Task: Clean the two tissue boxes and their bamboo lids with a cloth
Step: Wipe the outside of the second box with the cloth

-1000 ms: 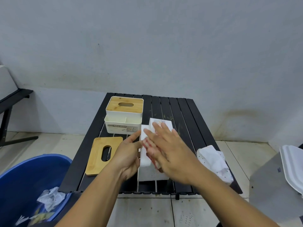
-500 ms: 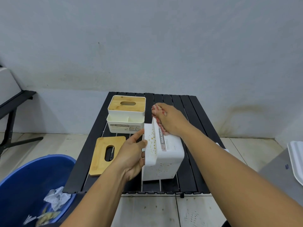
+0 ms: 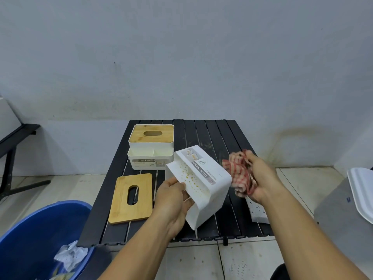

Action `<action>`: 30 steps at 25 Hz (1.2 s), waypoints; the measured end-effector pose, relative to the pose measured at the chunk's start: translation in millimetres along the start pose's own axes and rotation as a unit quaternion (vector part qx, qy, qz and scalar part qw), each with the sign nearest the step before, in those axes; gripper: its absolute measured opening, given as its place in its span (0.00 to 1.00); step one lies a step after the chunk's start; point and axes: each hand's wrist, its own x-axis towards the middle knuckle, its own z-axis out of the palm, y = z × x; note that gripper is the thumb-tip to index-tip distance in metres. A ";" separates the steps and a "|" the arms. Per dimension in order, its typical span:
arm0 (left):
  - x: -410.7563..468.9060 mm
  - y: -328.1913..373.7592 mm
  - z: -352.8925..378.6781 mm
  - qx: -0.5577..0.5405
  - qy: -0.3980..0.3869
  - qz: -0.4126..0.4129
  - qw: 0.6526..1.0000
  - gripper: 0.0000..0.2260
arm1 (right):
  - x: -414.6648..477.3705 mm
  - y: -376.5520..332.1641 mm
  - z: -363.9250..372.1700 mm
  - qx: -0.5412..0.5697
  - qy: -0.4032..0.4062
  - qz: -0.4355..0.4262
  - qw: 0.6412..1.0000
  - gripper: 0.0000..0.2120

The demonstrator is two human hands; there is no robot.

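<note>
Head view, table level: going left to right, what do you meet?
Blue bin → loose bamboo lid → left hand → held white box → checked cloth → right hand → white tray at the right edge.

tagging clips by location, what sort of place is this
Probably a bare utility corner or back room, not a furnished living space. A low black slatted folding table stands against a plain stained wall on a tiled floor, with a blue bin of crumpled waste beside it.
</note>
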 end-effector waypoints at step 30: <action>31.8 60.1 -38.5 0.544 -0.093 0.249 0.796 0.36 | -56.8 63.6 17.6 -0.347 0.032 -0.497 0.795 0.17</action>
